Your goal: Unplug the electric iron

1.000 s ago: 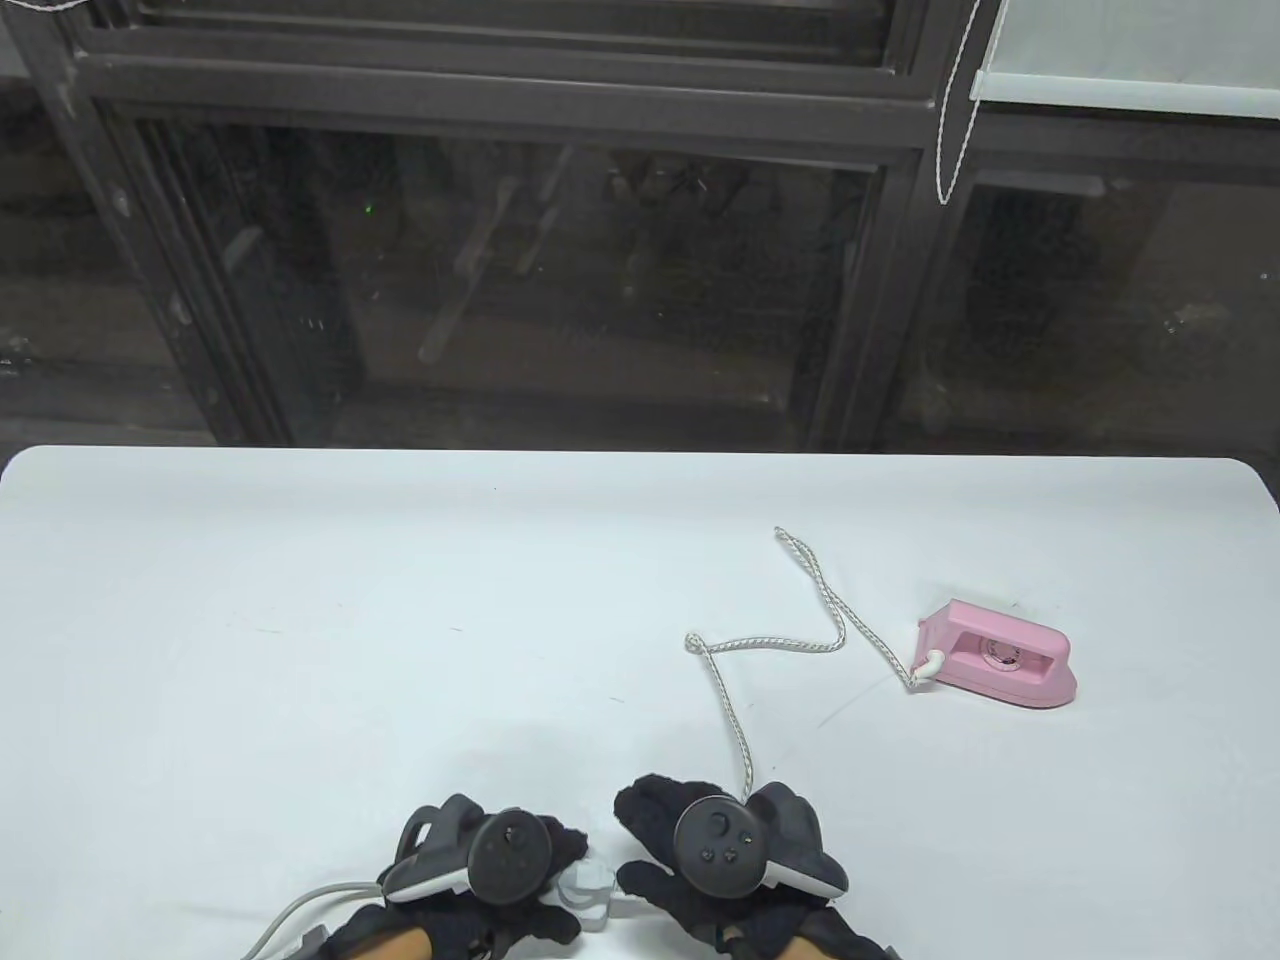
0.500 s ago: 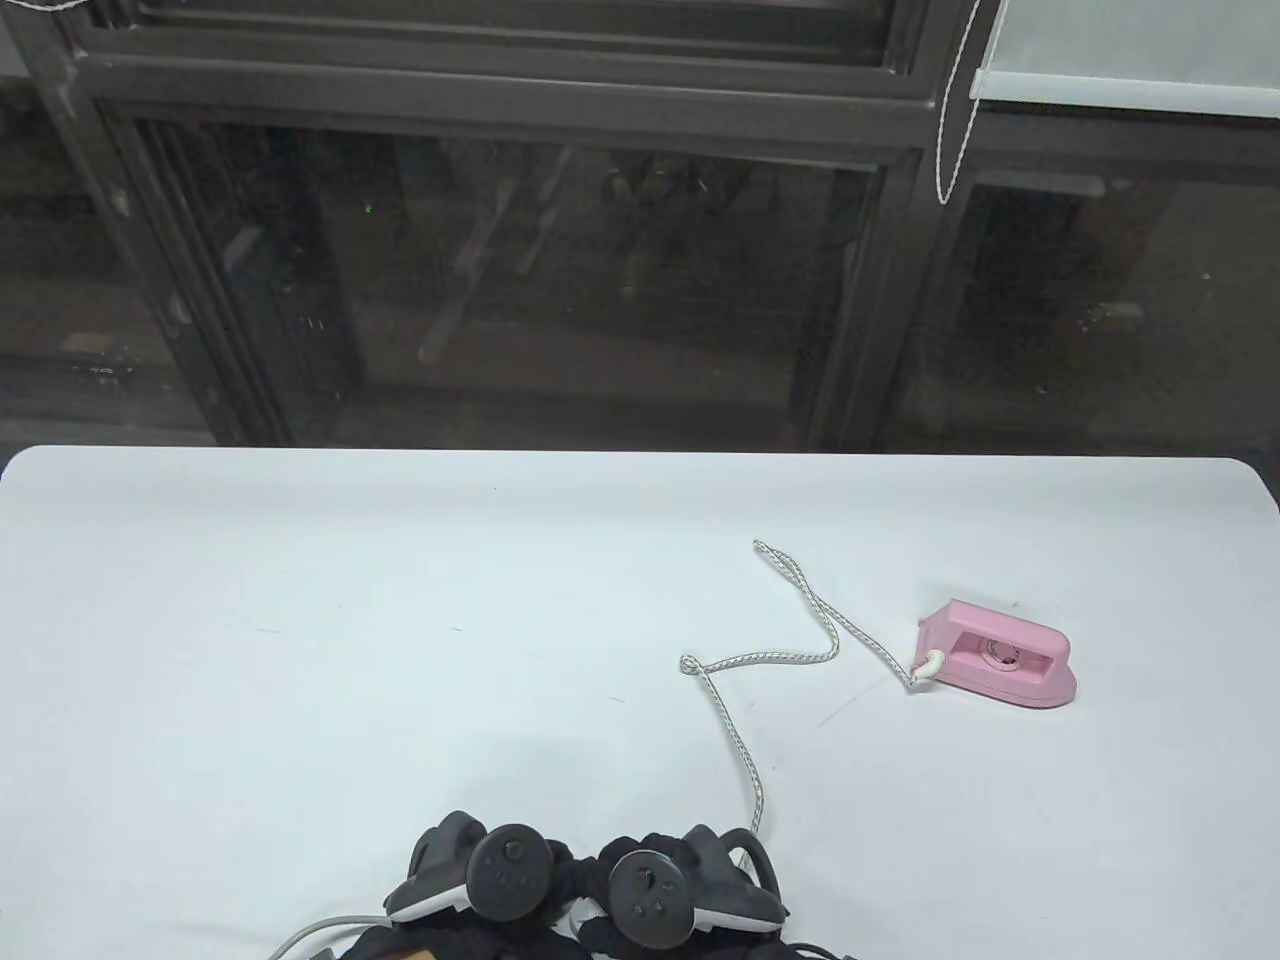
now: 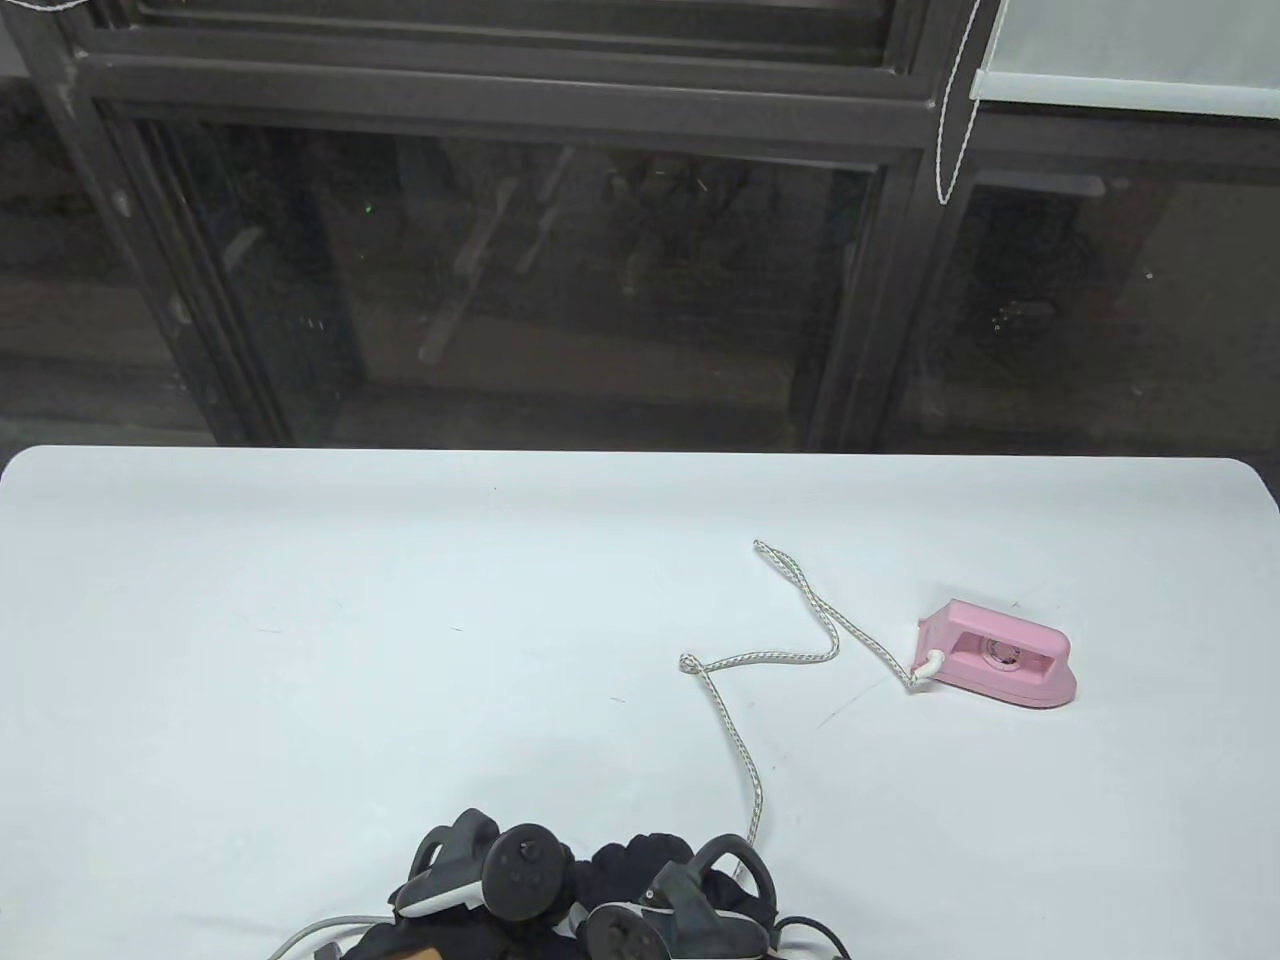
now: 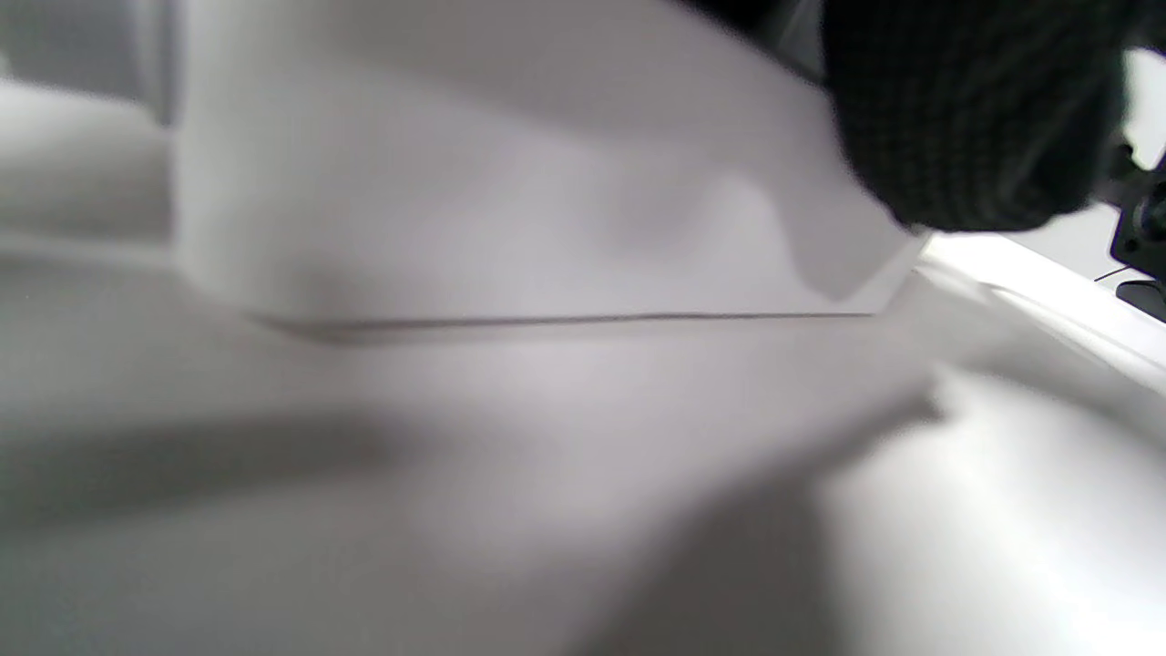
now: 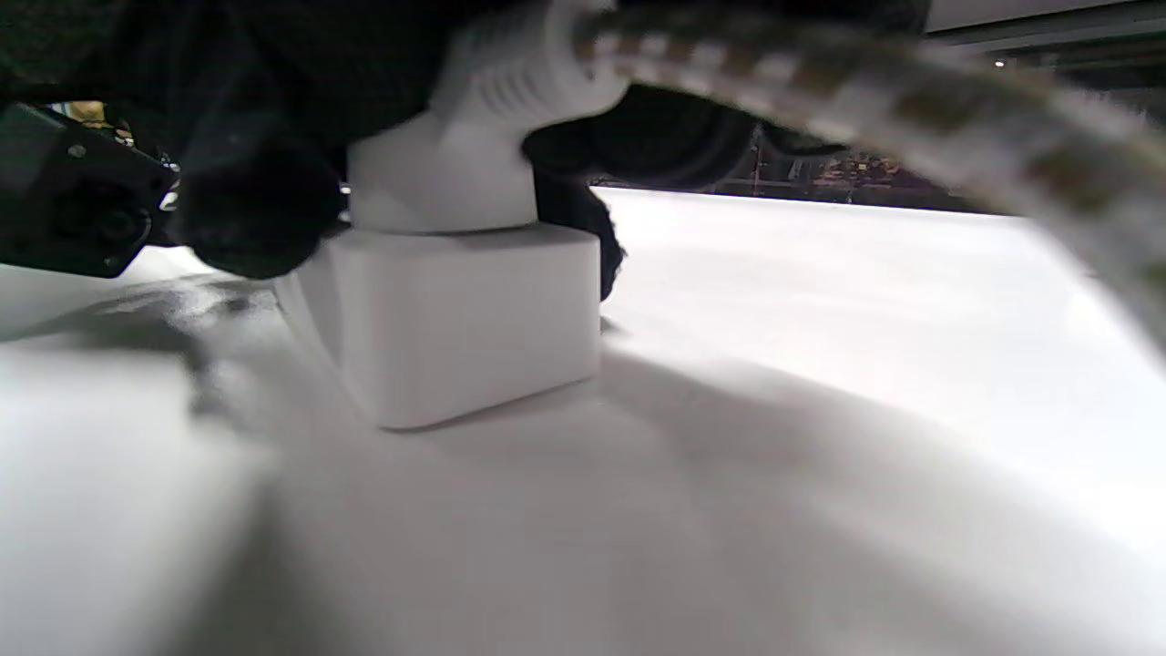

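Observation:
The pink electric iron (image 3: 1000, 665) lies at the table's right. Its braided white cord (image 3: 735, 735) snakes across the table to my hands at the front edge. In the right wrist view the white plug (image 5: 483, 155) sits in a white socket block (image 5: 455, 319), and my right hand (image 5: 556, 137) grips the plug from above. My left hand (image 3: 520, 880) is close beside my right hand (image 3: 650, 870). In the left wrist view a gloved finger (image 4: 966, 118) rests on the block's blurred white surface (image 4: 510, 182). In the table view the block is hidden under both hands.
A grey cable (image 3: 310, 930) leaves the left hand at the front edge. The white table (image 3: 300, 600) ends at a dark window frame (image 3: 500, 90) behind. A blind cord (image 3: 945, 130) hangs at the back right.
Both hands have drawn together and back toward the front edge, covering the socket block. The right hand has rolled over onto the plug. The cord's loops shifted slightly left.

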The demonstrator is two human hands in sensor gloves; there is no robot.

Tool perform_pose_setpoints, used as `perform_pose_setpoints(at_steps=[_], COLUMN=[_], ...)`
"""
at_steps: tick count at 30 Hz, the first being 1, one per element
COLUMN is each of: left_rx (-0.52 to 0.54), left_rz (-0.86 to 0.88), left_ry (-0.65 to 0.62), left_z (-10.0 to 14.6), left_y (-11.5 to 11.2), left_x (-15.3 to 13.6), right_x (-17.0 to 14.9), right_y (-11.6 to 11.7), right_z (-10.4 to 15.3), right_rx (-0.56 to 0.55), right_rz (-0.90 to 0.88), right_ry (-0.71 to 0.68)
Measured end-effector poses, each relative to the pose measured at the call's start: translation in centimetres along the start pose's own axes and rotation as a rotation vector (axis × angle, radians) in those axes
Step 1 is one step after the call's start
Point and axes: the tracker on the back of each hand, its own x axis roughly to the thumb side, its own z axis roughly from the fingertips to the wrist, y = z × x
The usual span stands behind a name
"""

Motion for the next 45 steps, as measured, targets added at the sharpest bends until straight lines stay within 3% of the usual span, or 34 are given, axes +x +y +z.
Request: perform_pose_setpoints(at_steps=[13, 17, 19, 21, 24, 35, 37, 41, 45], left_rx=[-0.005, -0.009, -0.006, 0.0, -0.002, -0.011, -0.014, -0.004, -0.014], left_rz=[-0.001, -0.005, 0.011, 0.009, -0.006, -0.029, -0.056, -0.041, -0.06], left_ry=[0.008, 0.014, 0.009, 0.003, -0.002, -0.005, -0.002, -0.016, -0.008], left_z=[0.0, 0.1, 0.0, 0.0, 0.0, 0.1, 0.1, 0.2, 0.2], left_y=[0.0, 0.0, 0.0, 0.0, 0.1, 0.0, -0.1, -0.3, -0.2], left_x=[0.1, 0.1, -0.1, -0.1, 0.0, 0.1, 0.2, 0.1, 0.3], right_x=[-0.1, -1.5, -3.5, -5.0, -6.6, -4.3, -4.4, -4.7, -5.4], right_y=[-0.3, -4.6, -5.8, -5.2, -3.2, 0.1, 0.0, 0.3, 0.2], right_z=[0.2, 2.2, 2.8, 2.9, 2.5, 0.4, 0.4, 0.4, 0.6], right_rx=[-0.003, -0.304, -0.265, -0.249, -0.135, 0.081, 0.094, 0.279, 0.267], right_rz=[-0.005, -0.109, -0.144, -0.149, -0.093, 0.034, 0.009, -0.171, -0.223], right_ry=[-0.008, 0.074, 0.163, 0.191, 0.223, 0.158, 0.158, 0.205, 0.236])
